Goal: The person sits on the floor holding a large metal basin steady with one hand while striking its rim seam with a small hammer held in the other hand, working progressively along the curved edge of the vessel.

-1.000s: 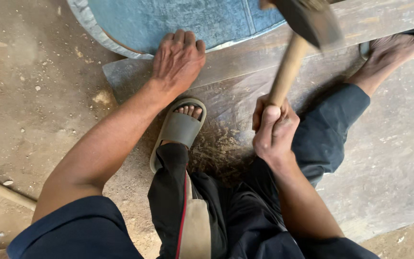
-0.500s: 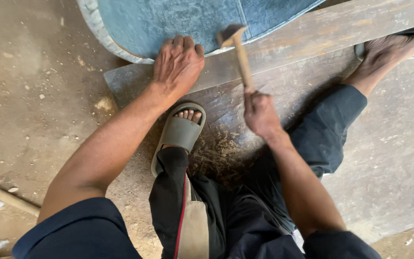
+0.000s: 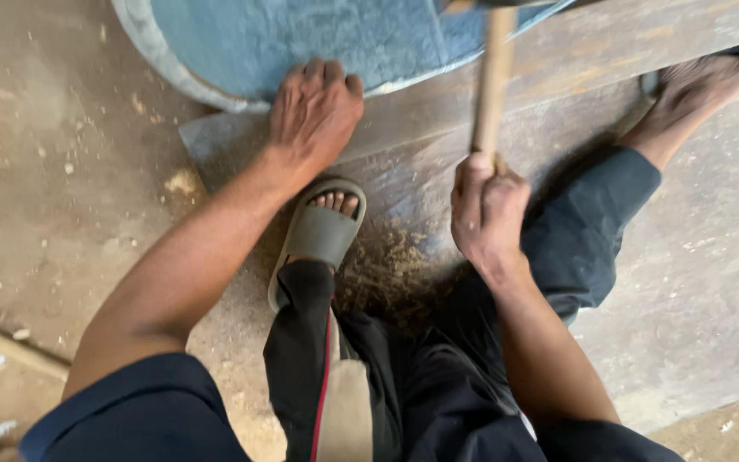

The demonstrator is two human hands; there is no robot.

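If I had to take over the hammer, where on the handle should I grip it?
Probably low on the wooden handle, at the butt end where the right hand wraps it now. The straight shaft points away from the body with its head out of frame, so come from the near side, fingers curled around.

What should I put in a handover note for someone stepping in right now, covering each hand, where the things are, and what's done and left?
Left hand: pressed flat on the edge of the blue curved piece, where it meets the wooden plank.
Right hand: gripped round the wooden handle of a hammer, raised; its head is cut off at the top of the view.
Left foot in a grey sandal rests on the plank; sawdust lies beside it.
Done: cannot tell from this view.
Left: the blue piece remains held down with the hammer lifted over its edge.
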